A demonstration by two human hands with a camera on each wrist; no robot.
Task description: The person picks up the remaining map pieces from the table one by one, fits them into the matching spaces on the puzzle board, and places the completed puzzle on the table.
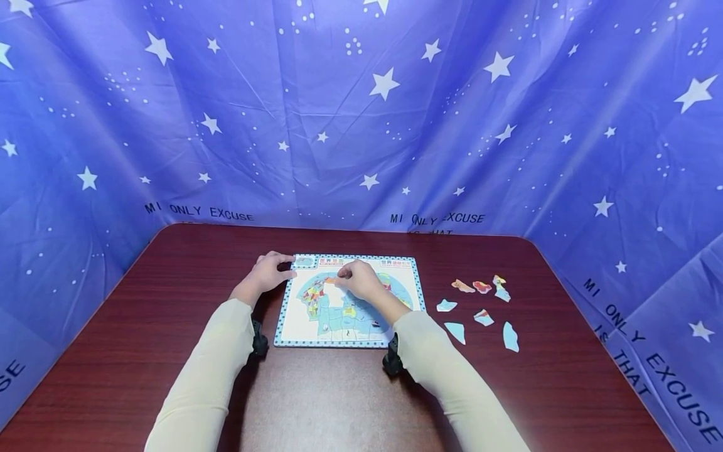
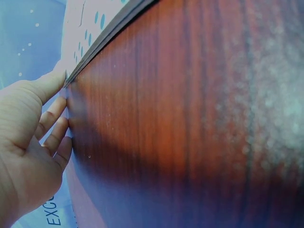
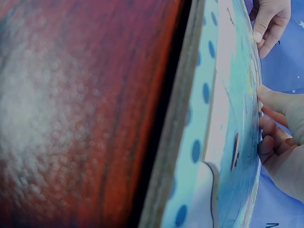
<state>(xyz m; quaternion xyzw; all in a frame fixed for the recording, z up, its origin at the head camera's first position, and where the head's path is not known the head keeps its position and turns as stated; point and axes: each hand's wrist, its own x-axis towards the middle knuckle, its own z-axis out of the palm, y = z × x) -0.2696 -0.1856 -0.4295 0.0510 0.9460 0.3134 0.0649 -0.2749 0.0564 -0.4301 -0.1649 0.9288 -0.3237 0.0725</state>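
Observation:
A world-map jigsaw board [image 1: 299,326] with a blue dotted border lies flat on the table, part of its map filled with coloured pieces. A white gap [image 1: 333,295] shows in the map's left half. Over the upper edge of that gap, my right hand [image 1: 364,282] pinches a small orange puzzle piece [image 1: 331,280], mostly hidden by the fingertips. My left hand [image 1: 267,273] rests at the board's upper left corner, thumb on the edge and fingers extended beside it. In the left wrist view, the left thumb [image 2: 51,84] touches the board's corner.
Several loose puzzle pieces lie to the right of the board, among them an orange one [image 1: 463,286], a red one [image 1: 482,287] and a pale blue one [image 1: 511,337]. The dark red wooden table [image 1: 186,270] ends at a blue star-patterned curtain [image 1: 339,125].

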